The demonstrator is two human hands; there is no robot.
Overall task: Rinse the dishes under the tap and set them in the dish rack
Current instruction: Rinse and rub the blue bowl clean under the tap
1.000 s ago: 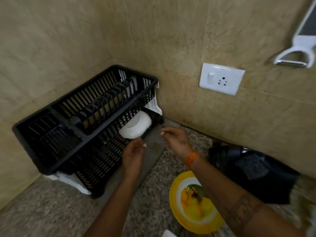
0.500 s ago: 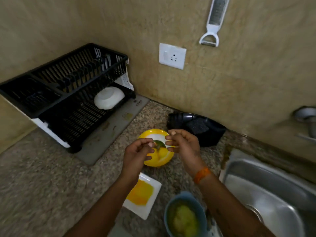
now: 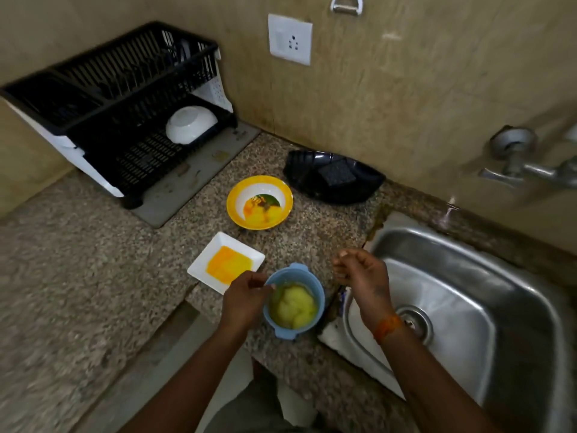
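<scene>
A blue bowl (image 3: 321, 300) with yellow-green residue stands on the granite counter near its front edge. My left hand (image 3: 245, 300) pinches its left rim. My right hand (image 3: 363, 273) hovers loosely curled and holds nothing, between the bowl and the steel sink (image 3: 499, 276). Behind the blue bowl lie a white square plate (image 3: 199, 267) smeared yellow and a yellow-rimmed bowl (image 3: 238, 195) with food remains. The black dish rack (image 3: 103, 98) stands at the back left with a white bowl (image 3: 190, 123) upside down in its lower tier. The tap (image 3: 530, 170) juts from the wall at the right; no water is seen running.
A black tray (image 3: 299, 170) with a dark sponge (image 3: 336, 173) sits against the wall between the yellow bowl and the sink. A grey mat (image 3: 187, 189) lies under the rack. A wall socket (image 3: 290, 39) is above the counter.
My view swung from the rack towards the sink. Both hands drew back from the rack, passed over the yellow bowl, and my left hand came onto the blue bowl's rim.
</scene>
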